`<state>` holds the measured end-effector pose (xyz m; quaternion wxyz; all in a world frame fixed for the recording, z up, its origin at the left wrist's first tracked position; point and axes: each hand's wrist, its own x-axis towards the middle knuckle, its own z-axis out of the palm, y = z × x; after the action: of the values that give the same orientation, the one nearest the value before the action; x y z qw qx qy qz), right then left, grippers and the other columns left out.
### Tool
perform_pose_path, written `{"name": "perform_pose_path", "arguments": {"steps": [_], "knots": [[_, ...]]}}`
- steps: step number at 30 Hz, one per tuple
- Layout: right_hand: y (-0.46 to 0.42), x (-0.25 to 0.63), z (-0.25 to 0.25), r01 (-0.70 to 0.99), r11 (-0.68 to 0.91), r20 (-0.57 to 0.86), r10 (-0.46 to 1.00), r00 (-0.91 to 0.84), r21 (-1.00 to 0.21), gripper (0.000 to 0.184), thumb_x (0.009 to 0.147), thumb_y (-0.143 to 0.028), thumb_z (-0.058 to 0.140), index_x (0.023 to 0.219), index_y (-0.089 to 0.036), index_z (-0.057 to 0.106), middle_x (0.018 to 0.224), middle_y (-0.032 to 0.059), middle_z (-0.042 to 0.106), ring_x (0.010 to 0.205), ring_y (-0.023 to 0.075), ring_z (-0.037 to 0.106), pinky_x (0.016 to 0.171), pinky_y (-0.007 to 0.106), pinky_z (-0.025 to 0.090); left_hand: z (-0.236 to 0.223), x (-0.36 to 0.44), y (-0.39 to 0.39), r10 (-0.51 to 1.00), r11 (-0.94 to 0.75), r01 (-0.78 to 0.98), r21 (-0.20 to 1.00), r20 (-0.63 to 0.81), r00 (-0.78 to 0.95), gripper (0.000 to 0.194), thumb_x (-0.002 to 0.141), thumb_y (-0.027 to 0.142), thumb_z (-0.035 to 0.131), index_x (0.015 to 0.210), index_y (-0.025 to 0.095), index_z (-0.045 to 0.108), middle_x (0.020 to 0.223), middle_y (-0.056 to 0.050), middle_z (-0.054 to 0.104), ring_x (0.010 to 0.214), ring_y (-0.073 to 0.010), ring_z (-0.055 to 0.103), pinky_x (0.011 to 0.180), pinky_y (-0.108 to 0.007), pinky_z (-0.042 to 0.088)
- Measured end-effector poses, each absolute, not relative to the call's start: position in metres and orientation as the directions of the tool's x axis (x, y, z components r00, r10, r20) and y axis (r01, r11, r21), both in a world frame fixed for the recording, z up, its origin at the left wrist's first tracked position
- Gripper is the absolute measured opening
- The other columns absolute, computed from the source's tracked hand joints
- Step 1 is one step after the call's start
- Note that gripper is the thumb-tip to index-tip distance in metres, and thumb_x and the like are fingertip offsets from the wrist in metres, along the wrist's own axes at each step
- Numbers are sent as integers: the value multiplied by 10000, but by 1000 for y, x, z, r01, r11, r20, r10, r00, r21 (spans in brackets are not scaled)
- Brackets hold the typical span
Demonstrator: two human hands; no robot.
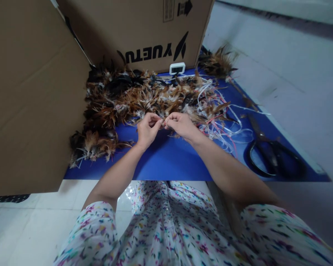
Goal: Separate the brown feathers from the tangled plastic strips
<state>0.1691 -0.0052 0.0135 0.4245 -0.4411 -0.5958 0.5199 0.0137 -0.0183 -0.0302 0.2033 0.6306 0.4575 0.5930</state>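
Observation:
My left hand and my right hand meet fingertip to fingertip above the blue tabletop. Each is closed in a pinch, thumb against fingers. Whatever sits between the fingertips is too small to make out; brown feather wisps show just around and below them. Right behind the hands spreads a pile of brown and black feathers, bundled in places with white fluff at the base. Beside my right hand lies a tangle of white and pink strings.
Black-handled scissors lie at the right. A feather bunch rests at the left edge, another feather bunch at the back right corner. A small white digital display stands against the cardboard box. A cardboard panel walls the left side.

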Motion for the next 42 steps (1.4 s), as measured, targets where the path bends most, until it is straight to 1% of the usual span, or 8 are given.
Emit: {"name": "perform_pose_path", "arguments": {"steps": [6,9,14,24,32,35,38,42], "knots": [[-2,172,7,277,260,189,947,-258,-925,123,749,-263,605,646,-195,610,637,1,654,614,132,557,647,286,418,-28,14,-19,839,-471,272,839,522,-156,159,869,268,697,903,201,556,782,23,695,644,-105,723,613,-211,599],[-2,173,6,367,346,261,929,-262,-864,124,765,-261,593,662,-194,612,671,5,653,638,136,547,668,291,407,-28,14,-19,835,-471,259,843,521,-179,137,861,226,688,897,198,559,794,22,687,632,-96,708,595,-204,592],[-8,173,9,502,409,325,912,-249,-762,89,784,-225,599,703,-198,623,671,10,646,624,140,541,676,294,406,-29,13,-16,809,-480,316,818,552,-201,134,854,197,692,881,201,560,797,25,675,652,-83,686,623,-189,587],[-9,174,7,558,496,402,868,-292,-665,83,781,-185,577,704,-212,588,713,27,656,646,153,543,695,302,418,-27,11,-14,825,-456,300,838,525,-211,120,848,146,652,868,209,552,780,38,661,661,-82,689,654,-200,592],[-9,173,7,563,511,419,858,-296,-649,81,779,-181,572,703,-208,580,724,31,653,665,158,546,708,304,417,-27,9,-14,807,-467,322,824,546,-226,110,843,152,650,862,206,557,779,33,662,701,-97,699,692,-228,600],[-10,173,8,568,491,401,870,-286,-661,83,773,-173,575,698,-209,582,718,28,655,664,156,545,713,301,419,-30,6,-11,816,-459,294,838,529,-232,117,859,192,666,876,209,551,786,31,657,678,-98,699,657,-227,605],[-10,173,11,529,455,363,890,-274,-717,81,772,-174,571,701,-208,591,710,16,653,664,152,551,721,298,427,-33,4,-7,828,-450,290,845,516,-220,150,890,282,679,897,212,546,791,29,656,657,-94,695,627,-222,606],[-5,174,11,368,374,300,922,-244,-851,83,804,-214,547,745,-210,605,673,-14,611,642,134,523,682,283,419,-36,2,-5,827,-454,298,840,522,-210,225,904,388,685,911,215,542,801,20,663,682,-104,705,636,-233,611]]}}
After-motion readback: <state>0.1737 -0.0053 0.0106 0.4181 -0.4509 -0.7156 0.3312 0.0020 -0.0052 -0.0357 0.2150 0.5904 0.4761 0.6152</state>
